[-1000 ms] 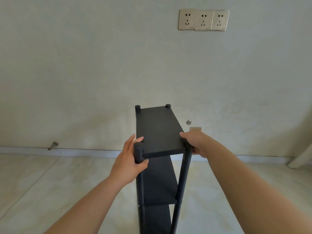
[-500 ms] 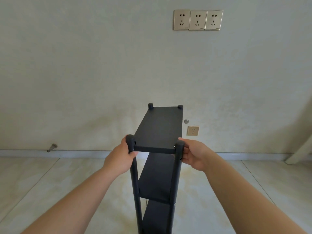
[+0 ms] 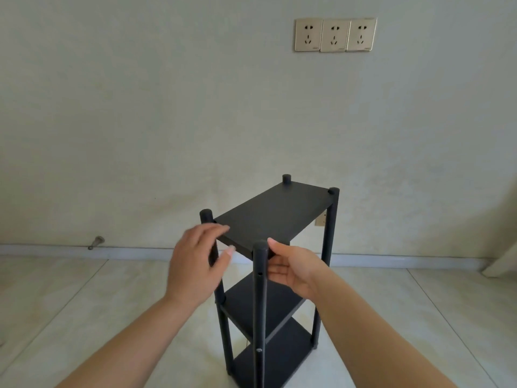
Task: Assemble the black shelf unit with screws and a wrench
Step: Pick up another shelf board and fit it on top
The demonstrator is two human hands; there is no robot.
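Assembly looks all but done: the shelf (image 3: 275,217) is seen upright on the floor (image 3: 84,303), three boards fixed between four posts; no screws or wrench are in view. The left hand (image 3: 195,264) is held open beside the near-left post (image 3: 214,253), gripping nothing; the right hand (image 3: 293,268) is spread against the near post (image 3: 259,275), fingers uncurled. Open floor is left all round, with the wall (image 3: 140,121) well behind.
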